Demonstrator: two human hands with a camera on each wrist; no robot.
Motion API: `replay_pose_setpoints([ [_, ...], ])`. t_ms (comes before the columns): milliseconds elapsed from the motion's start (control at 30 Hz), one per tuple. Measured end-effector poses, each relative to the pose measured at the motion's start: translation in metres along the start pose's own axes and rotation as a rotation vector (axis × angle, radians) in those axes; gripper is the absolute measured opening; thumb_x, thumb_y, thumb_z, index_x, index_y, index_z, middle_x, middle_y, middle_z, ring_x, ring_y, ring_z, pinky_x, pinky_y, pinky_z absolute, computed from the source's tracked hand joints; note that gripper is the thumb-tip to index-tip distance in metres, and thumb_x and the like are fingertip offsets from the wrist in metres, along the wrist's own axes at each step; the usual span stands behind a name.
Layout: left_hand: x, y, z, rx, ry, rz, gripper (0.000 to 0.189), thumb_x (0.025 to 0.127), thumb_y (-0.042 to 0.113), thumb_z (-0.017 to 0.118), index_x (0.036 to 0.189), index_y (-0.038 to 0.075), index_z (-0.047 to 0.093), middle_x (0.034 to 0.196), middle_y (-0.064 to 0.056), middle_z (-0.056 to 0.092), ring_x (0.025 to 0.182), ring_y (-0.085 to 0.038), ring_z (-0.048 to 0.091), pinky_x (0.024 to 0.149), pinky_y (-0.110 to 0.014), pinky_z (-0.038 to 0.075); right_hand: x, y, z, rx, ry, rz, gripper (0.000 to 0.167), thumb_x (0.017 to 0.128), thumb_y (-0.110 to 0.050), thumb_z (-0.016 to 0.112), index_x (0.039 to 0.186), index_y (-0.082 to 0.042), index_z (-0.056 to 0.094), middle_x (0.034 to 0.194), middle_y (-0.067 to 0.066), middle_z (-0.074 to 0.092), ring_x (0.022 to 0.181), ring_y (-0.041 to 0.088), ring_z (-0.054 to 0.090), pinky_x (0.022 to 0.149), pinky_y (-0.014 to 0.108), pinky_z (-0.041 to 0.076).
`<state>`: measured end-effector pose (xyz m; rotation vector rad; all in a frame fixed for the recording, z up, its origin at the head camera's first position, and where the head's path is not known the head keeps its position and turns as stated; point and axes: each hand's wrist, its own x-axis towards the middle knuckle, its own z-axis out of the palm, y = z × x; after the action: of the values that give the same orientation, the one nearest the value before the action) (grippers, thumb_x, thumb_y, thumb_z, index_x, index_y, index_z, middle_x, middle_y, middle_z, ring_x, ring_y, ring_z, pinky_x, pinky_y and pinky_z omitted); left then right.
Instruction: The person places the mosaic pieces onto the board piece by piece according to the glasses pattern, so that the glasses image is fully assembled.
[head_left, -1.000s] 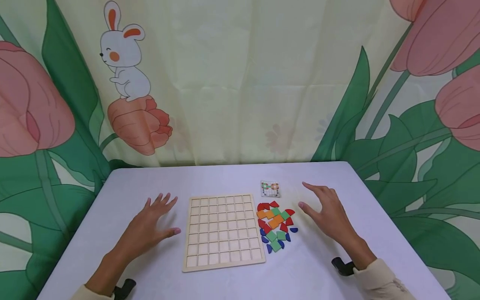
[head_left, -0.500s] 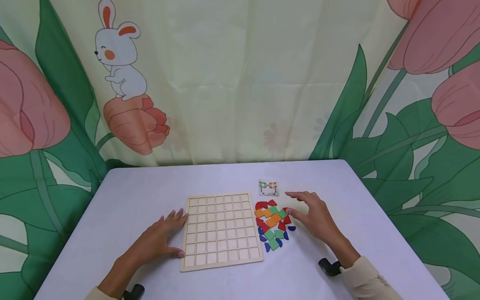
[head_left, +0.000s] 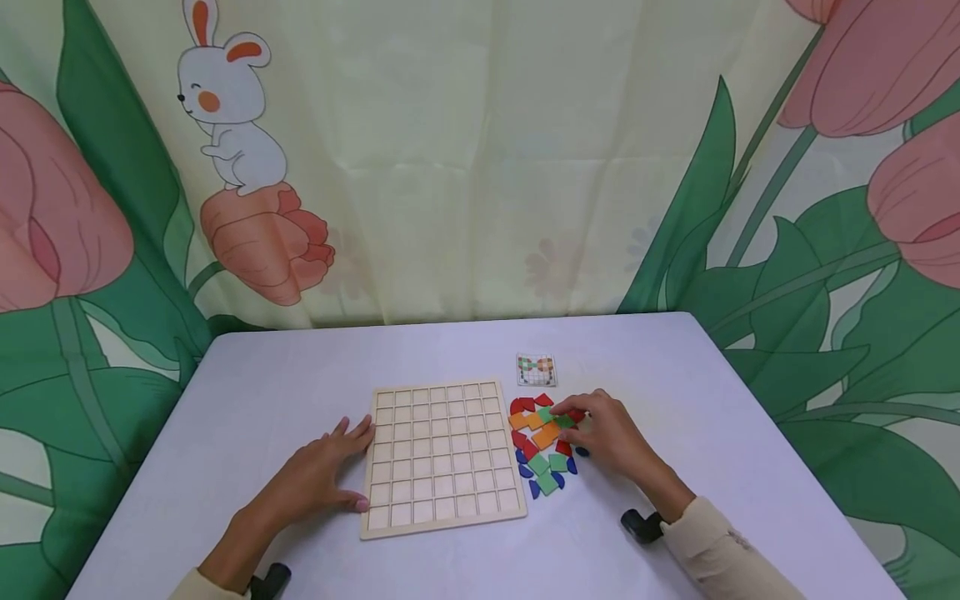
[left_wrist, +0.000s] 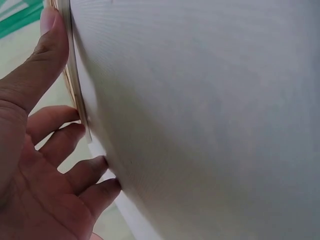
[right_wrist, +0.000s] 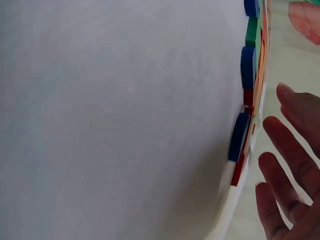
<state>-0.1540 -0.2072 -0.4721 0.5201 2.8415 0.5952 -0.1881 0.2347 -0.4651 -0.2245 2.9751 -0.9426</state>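
Note:
A pale wooden board point(head_left: 444, 524) with a grid of square cells lies flat on the table. My left hand point(head_left: 330, 468) rests against its left side, thumb near the front corner and fingertips farther back; in the left wrist view, the thumb and fingertips meet the board's edge point(left_wrist: 76, 82). Over the coloured pieces to the board's right is my right hand point(head_left: 611, 433), thumb and index finger apart above a green square point(head_left: 562, 422). Around it lie an orange rectangle point(head_left: 546, 436), red pieces point(head_left: 543, 400) and blue half-rounds point(head_left: 535, 489). In the right wrist view, the fingers hover above the pieces, holding nothing.
A small printed card point(head_left: 536, 370) with a coloured grid pattern lies behind the pieces. The white-covered table point(head_left: 300, 367) ends at a printed curtain point(head_left: 450, 167) with a rabbit and tulips.
My left hand has come rightward and slightly forward onto the board's left edge. My right hand has moved left and lower, from beside the pieces to over them.

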Motion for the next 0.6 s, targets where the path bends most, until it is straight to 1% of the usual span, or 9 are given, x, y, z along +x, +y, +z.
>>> replay_pose_setpoints([
  [100,0.001,0.002,0.000,0.011,-0.008,-0.012,0.117,0.061,0.041,0.101,0.160,0.006,0.048,0.170,-0.013,0.040,0.157,-0.050,0.034,0.117,-0.073,0.039,0.003,-0.003,0.003,-0.030,-0.015,-0.013,0.028,0.086,-0.011,0.089,0.112,-0.021,0.083,0.110,-0.001,0.076,0.105,0.019,0.058,0.084,0.031,0.055],
  [267,0.002,0.006,-0.001,0.024,-0.017,-0.042,0.119,0.060,0.038,0.102,0.160,0.007,0.046,0.170,-0.013,0.040,0.157,-0.050,0.033,0.119,-0.072,0.037,0.008,-0.008,0.007,-0.083,-0.016,-0.030,0.025,0.086,-0.009,0.089,0.107,-0.020,0.083,0.109,0.000,0.077,0.105,0.019,0.059,0.089,0.035,0.059],
  [433,0.002,0.004,0.000,0.012,-0.011,-0.031,0.118,0.061,0.037,0.102,0.160,0.005,0.046,0.170,-0.014,0.040,0.157,-0.051,0.033,0.120,-0.072,0.036,0.011,-0.009,0.010,-0.117,-0.026,-0.006,0.023,0.084,-0.011,0.090,0.105,-0.018,0.083,0.103,0.000,0.077,0.104,0.018,0.058,0.091,0.037,0.058],
  [600,0.002,0.004,0.001,0.010,-0.008,-0.021,0.118,0.061,0.038,0.101,0.160,0.005,0.046,0.169,-0.014,0.040,0.157,-0.050,0.032,0.120,-0.072,0.036,0.013,-0.010,0.011,-0.135,-0.037,0.013,0.018,0.084,-0.014,0.092,0.099,-0.018,0.083,0.099,-0.001,0.075,0.102,0.018,0.057,0.088,0.036,0.056],
])
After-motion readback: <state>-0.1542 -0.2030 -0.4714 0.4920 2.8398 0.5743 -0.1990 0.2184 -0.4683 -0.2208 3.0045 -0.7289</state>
